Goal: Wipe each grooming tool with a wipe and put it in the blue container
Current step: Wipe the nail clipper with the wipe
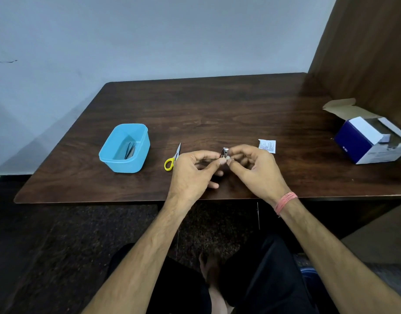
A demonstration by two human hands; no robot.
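Over the front half of the dark wooden desk point(217, 105), both hands meet at the middle: the left hand point(192, 172) and the right hand point(258, 171) are pinching a small metal nail clipper point(224, 152) between thumbs and curled fingers point(222, 161), holding it just above the desk surface (whether a wipe sits in that grip, I cannot tell from here). Off to the left, the blue container point(108, 155) stands upright and open, and inside it lie some dark metal tools point(129, 149), too dim to name. Between container and left hand, yellow-handled scissors point(172, 158) rest flat on the desk, blades pointing away, one handle loop partly hidden by the hand. Just beyond the right hand lies a torn white sachet point(267, 146). Far right, an open blue-and-white cardboard box point(362, 141) sits with its flaps up, and a pink band point(285, 201) circles the right wrist
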